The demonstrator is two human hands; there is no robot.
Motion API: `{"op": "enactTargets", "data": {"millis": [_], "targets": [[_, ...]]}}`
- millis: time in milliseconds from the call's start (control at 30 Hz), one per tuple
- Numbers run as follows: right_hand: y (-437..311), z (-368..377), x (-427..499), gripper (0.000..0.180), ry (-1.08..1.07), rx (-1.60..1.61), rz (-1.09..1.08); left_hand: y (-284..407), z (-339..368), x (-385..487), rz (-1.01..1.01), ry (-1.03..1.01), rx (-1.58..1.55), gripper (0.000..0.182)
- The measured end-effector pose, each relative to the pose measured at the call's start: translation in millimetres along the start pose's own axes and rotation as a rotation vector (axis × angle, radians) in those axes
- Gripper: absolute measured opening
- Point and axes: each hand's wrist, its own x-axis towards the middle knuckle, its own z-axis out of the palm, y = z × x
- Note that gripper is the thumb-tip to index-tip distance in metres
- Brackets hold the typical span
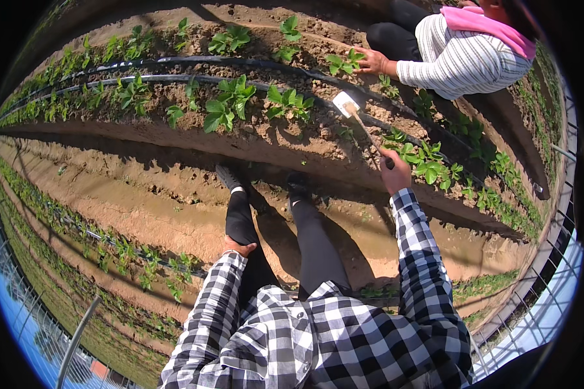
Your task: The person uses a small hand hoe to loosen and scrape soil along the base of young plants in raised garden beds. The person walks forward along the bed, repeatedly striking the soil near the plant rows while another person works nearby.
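My right hand (395, 172) grips the wooden handle (364, 129) of a small hand hoe near its dark end. The hoe's pale, shiny blade (345, 104) is over loose soil on the raised bed, beside a black drip hose (370, 119). Strawberry-like plants (430, 165) grow just right of my right hand. Their leaves reach close to my knuckles. My left hand (241, 246) rests on my left leg around the knee, with no tool in it. Another leafy plant (289, 103) stands left of the blade.
A co-worker in a striped top (462, 58) crouches across the bed, one hand (372, 61) at a plant (344, 62). A second drip hose (199, 60) runs along the bed. My shoes (298, 184) stand in the furrow. Behind me lies another planted row (148, 265).
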Motion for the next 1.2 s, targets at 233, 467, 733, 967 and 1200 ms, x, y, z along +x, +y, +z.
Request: {"op": "enactTargets", "data": {"millis": [233, 467, 733, 967, 1200], "targets": [[38, 27, 64, 0.024, -0.051, 0.297, 0.006, 27, -25, 5, -0.255, -0.061, 0.107, 0.116], [7, 67, 97, 0.021, -0.218, 0.242, 0.182, 28, -35, 15, -0.280, -0.019, 0.194, 0.103], [-97, 42, 82, 0.034, -0.261, -0.506, -0.059, 36, -52, 10, -0.283, 0.027, 0.096, 0.093], [-164, 45, 89, 0.027, -0.130, -0.300, -0.337, 30, -57, 26, -0.263, -0.090, 0.144, 0.108], [-215, 149, 142, 0.022, -0.291, -0.247, -0.338, 37, -67, 22, -0.279, -0.103, 0.191, 0.106]]}}
